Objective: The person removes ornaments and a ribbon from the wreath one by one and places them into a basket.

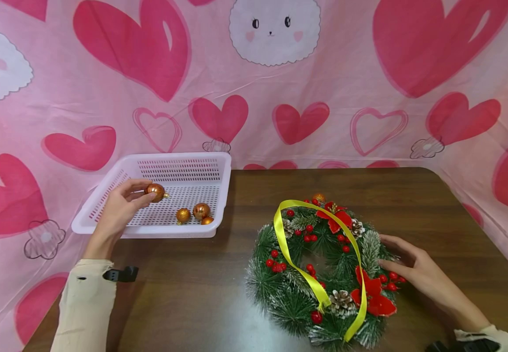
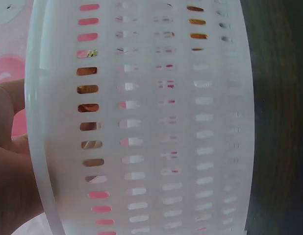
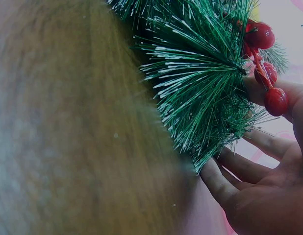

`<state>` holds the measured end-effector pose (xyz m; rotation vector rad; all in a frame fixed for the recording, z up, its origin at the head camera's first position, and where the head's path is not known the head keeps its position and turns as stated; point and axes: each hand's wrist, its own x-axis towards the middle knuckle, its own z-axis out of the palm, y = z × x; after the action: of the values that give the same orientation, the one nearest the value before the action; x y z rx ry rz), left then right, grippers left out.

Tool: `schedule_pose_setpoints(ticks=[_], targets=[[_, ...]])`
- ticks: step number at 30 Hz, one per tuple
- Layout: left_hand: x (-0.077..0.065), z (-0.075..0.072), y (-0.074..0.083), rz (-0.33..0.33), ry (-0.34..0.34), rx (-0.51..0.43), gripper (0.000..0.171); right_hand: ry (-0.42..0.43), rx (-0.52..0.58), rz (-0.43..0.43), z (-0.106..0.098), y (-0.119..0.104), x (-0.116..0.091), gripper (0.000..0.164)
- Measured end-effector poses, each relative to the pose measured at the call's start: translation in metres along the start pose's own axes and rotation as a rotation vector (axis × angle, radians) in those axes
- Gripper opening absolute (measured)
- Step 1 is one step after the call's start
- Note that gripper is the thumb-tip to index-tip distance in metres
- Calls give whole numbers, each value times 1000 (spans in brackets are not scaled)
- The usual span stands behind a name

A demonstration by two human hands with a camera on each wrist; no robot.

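My left hand [image 1: 119, 208] pinches a shiny copper Christmas bauble [image 1: 155, 192] between thumb and fingers, over the white plastic basket [image 1: 157, 231]. In the left wrist view, the basket wall [image 2: 141, 117] hides most of this hand, and copper shows through its slots. A green Christmas wreath [image 1: 291, 308] lies on the table, with red berries, pine cones and red flowers. Across it loops a yellow ribbon [image 1: 283, 239]. My right hand [image 1: 425, 274] grips the wreath's right edge, its thumb behind the red berries [image 3: 261, 35] in the right wrist view.
Inside the basket, toward its front right, lie a glittery gold bauble [image 1: 183, 215], a copper bauble [image 1: 201, 210] and an orange one [image 1: 207, 221]. Another orange bauble [image 1: 319, 197] shows at the wreath's far edge. A pink heart-print cloth [image 1: 263, 83] hangs behind the wooden table [image 1: 183, 293].
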<state>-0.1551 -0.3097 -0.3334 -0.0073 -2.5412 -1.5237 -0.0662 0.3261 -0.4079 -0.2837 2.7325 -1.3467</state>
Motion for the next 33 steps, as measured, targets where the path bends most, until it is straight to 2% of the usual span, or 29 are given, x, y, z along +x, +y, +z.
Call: schedule_pose_setpoints(ticks=[3, 7, 14, 19, 27, 33], targets=[[-1, 0, 1, -9, -27, 123, 50, -5, 11, 3, 0, 0, 0, 55], [-2, 1, 2, -30, -54, 173, 51, -8, 5, 10, -1, 0, 0, 56], [-2, 1, 2, -39, -61, 196, 53, -8, 16, 2, 1, 1, 0, 55], [-1, 3, 1, -11, -57, 209, 52, -1, 22, -16, 1, 1, 0, 54], [-2, 5, 2, 32, 3, 242, 45, -16, 21, 26, -1, 1, 1, 56], [-2, 8, 4, 61, 41, 236, 42, -2, 58, -12, 2, 3, 1, 53]])
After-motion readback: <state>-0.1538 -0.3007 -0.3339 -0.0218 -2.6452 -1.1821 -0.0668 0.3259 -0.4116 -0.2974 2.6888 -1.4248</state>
